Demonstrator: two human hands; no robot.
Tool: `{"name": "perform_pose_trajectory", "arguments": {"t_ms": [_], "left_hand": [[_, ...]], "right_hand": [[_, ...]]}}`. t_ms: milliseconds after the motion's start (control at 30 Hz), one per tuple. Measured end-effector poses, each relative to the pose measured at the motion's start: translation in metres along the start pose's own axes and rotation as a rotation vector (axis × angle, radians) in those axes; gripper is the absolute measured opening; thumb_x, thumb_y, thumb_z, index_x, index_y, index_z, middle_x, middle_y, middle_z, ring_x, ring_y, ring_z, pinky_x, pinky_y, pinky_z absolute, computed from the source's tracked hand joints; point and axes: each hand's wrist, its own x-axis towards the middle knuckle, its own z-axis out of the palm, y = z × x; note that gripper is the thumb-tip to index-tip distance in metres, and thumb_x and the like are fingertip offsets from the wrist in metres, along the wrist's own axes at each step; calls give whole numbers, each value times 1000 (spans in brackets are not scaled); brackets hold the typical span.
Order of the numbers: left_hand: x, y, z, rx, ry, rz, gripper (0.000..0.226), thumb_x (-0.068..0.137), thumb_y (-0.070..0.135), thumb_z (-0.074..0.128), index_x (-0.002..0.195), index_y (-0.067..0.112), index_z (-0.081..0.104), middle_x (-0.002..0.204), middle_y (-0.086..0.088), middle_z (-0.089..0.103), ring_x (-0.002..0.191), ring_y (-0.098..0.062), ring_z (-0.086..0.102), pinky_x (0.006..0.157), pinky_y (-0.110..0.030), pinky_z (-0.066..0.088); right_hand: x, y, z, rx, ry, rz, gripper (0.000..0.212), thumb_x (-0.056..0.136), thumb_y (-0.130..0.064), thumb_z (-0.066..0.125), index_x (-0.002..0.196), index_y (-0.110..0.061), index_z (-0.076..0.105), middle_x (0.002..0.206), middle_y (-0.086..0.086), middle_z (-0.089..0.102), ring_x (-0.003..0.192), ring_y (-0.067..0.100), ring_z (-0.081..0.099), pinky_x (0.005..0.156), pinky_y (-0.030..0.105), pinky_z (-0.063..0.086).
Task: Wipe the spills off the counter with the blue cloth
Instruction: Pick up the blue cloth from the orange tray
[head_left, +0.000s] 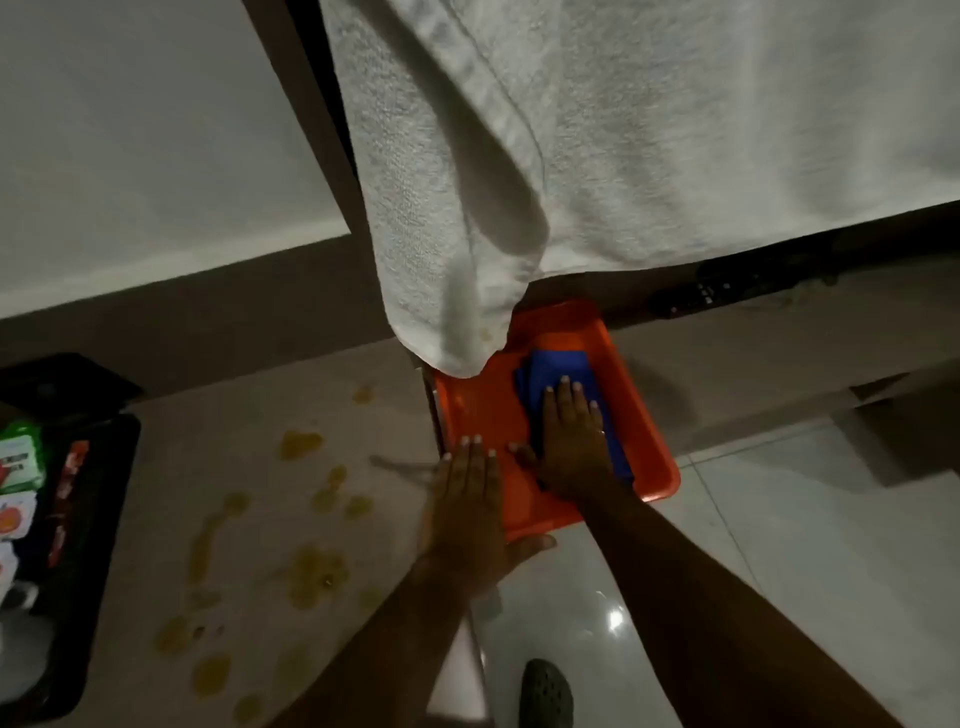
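A folded blue cloth (558, 370) lies in an orange tray (480, 410) at the counter's right end. My right hand (569, 441) rests flat on the cloth, fingers spread. My left hand (467, 509) holds the tray's near left edge, fingers on top and thumb underneath. Yellow spills (311, 571) are scattered over the pale counter (249, 415) to the left of the tray.
A large white towel (571, 145) hangs down from above, its corner over the tray's far left. A black tray (78, 519) with packets sits at the counter's left. Shiny floor tiles (779, 519) and a dark shoe (545, 693) lie below right.
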Motion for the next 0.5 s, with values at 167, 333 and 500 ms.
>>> {"name": "perform_pose_trajectory", "arguments": {"t_ms": [167, 333, 500], "left_hand": [[0, 0, 2, 61, 47, 2, 129, 64, 94, 5, 152, 1, -12, 162, -23, -15, 150, -35, -16, 116, -46, -19], [0, -1, 0, 71, 35, 7, 130, 62, 94, 5, 152, 2, -11, 162, -22, -15, 150, -34, -16, 117, -46, -16], [-3, -3, -5, 96, 24, 38, 125, 69, 92, 21, 153, 4, -5, 164, -21, -9, 152, -34, -11, 121, -50, -11]], "right_hand": [[4, -2, 3, -17, 70, 13, 71, 96, -31, 44, 150, -7, 5, 160, 18, 0, 147, 31, -5, 118, 47, -5], [11, -3, -6, 72, 131, 48, 76, 83, 0, 57, 149, -5, 18, 158, 20, 16, 146, 33, 11, 120, 45, 7], [6, 5, -44, 558, 362, 142, 42, 87, 5, 50, 127, -5, 54, 108, 22, 66, 94, 36, 64, 80, 38, 46]]}}
